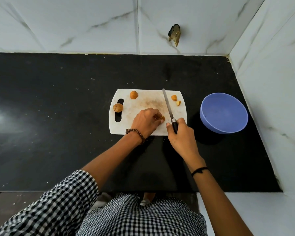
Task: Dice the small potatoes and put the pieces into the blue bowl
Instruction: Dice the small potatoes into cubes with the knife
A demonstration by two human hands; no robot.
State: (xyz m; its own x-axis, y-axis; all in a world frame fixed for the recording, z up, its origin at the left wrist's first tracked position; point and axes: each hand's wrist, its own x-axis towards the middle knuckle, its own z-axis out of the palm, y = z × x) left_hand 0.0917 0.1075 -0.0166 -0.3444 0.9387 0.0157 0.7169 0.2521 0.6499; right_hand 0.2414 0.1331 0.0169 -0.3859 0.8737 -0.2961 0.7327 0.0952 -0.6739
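Stood on a black bench (58,116) against marbled white tiles: a white cutting board (143,103), stained brown at its middle, and just right of it, apart, a blue bowl (224,113), seemingly holding nothing. Pinched a cut potato piece (161,118) against the board with the left hand (146,122), fingers curled over it, bead bracelet at the wrist. Gripped the dark handle of a knife (168,106) in the right hand (180,133), closed around it, blade stretched away across the board beside the held piece. Lay elsewhere on the board: a whole potato (118,107) by the handle slot, another potato (133,95) at the far edge, two cut pieces (176,100) at the far right corner. Showed no readable writing or brand anywhere.
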